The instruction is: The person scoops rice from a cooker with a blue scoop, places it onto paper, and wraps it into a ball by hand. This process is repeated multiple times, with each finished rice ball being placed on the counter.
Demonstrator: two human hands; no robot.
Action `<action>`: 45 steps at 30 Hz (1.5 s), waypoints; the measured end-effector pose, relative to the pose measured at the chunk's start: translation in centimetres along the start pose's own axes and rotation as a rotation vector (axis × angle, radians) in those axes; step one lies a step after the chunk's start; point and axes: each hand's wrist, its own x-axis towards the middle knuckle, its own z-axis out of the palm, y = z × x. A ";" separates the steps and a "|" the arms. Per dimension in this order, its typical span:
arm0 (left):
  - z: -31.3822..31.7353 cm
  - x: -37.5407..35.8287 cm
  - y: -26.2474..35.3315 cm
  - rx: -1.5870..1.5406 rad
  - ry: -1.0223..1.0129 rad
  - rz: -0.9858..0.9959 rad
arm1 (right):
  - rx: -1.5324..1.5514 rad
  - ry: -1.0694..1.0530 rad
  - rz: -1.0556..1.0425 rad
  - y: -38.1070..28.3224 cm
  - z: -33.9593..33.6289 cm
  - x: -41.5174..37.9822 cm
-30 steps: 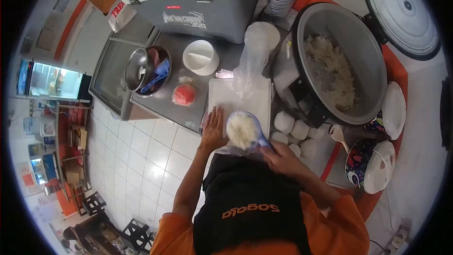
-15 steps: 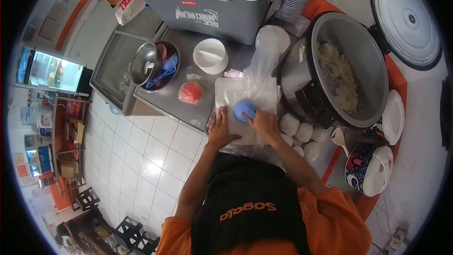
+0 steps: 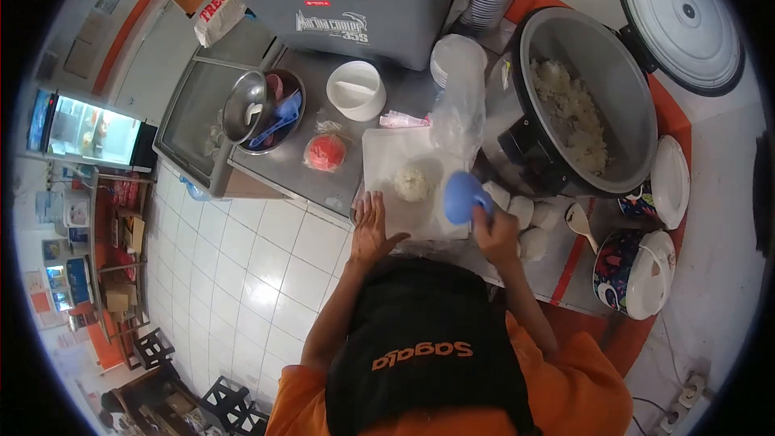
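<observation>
My right hand (image 3: 496, 230) grips a blue plastic scoop (image 3: 463, 195), lifted off and to the right of a round mound of white rice (image 3: 411, 181). The rice mound lies on a white sheet of wrapping paper (image 3: 386, 157) on the steel counter. At the sheet's near left corner, my left hand (image 3: 370, 224) lies flat with fingers spread, pressing the paper down. To the right stands a large open rice cooker (image 3: 629, 81) with cooked rice inside. Several wrapped white rice balls (image 3: 523, 211) lie just right of the scoop.
A grey cooler box (image 3: 355, 12) stands at the back, a white bowl (image 3: 356, 90) and a steel bowl of utensils (image 3: 266, 109) before it. A red bagged item (image 3: 326, 152) and a clear plastic bag (image 3: 462, 105) flank the sheet. A floral pot (image 3: 626, 270) sits at right.
The scoop, full of rice a second ago, was turned over onto the paper, then lifted away to the right, leaving a rice mound. My left hand stayed on the sheet.
</observation>
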 end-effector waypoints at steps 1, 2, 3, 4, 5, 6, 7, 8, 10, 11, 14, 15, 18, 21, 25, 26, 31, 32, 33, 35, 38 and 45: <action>0.3 -0.5 -0.2 -0.007 -0.013 0.070 | -0.011 -0.027 0.089 1.5 -1.6 -1.5; 0.8 -1.1 -0.6 -0.017 -0.027 0.138 | -0.024 -0.055 0.179 3.2 -3.4 -3.3; 1.2 -1.4 -0.8 -0.027 -0.040 0.209 | -0.069 -0.063 0.296 5.7 -5.1 -5.4; 1.3 -1.3 -0.7 -0.021 -0.065 0.226 | -0.114 -0.070 0.414 8.5 -6.6 -7.3; 1.2 -1.4 -0.3 -0.017 -0.094 0.244 | -0.170 0.030 0.496 11.4 -7.8 -9.5; 1.2 -1.4 0.0 -0.012 -0.124 0.265 | -0.226 0.132 0.579 14.0 -9.0 -11.2; 1.3 -1.2 0.2 0.011 -0.124 0.296 | -0.230 0.235 0.614 15.9 -10.2 -12.1; 1.3 -1.3 0.3 0.033 -0.124 0.327 | -0.234 0.337 0.648 17.5 -11.4 -13.2; 0.9 -1.4 0.4 0.047 -0.155 0.376 | -0.260 0.438 0.685 20.1 -13.1 -14.8; 0.5 -1.4 0.3 0.042 -0.184 0.393 | -0.277 0.436 0.688 21.4 -13.4 -15.1; -1.4 -1.4 0.2 0.001 -0.254 0.406 | -0.491 0.286 0.671 26.5 -13.7 -15.4; -1.9 -1.3 0.2 -0.019 -0.273 0.403 | -0.591 0.210 0.656 27.7 -13.6 -15.3; -2.5 -0.9 0.3 -0.050 -0.336 0.235 | -0.763 0.593 0.456 20.4 -12.7 -11.4; -3.7 0.1 0.9 -0.310 -0.232 -0.036 | -0.442 0.494 0.263 10.8 -9.9 -6.4; -5.1 1.9 0.3 -0.374 -0.218 -0.098 | -0.045 0.025 -0.153 3.9 -2.3 -1.7; -5.6 2.5 0.5 -0.387 -0.234 -0.112 | -0.010 -0.071 -0.330 3.0 -0.5 -0.6; -6.4 3.5 -0.5 -0.488 -0.231 -0.136 | -0.001 -0.514 -0.361 2.6 5.6 3.8; -6.5 3.5 -0.6 -0.494 -0.223 -0.140 | 0.064 -0.540 -0.293 3.1 6.0 4.3; -6.5 3.6 -1.0 -0.536 -0.204 -0.154 | 0.128 -0.563 -0.222 3.3 6.1 4.8; -5.9 3.8 -1.8 -0.621 -0.171 -0.176 | 0.231 -0.567 -0.122 3.9 6.2 5.6; -4.7 4.6 -3.4 -0.776 -0.136 -0.354 | 0.316 -0.500 -0.044 5.4 7.2 6.5; -1.6 6.1 -4.5 -0.873 0.222 -0.466 | 0.237 -0.296 0.046 8.0 9.8 6.8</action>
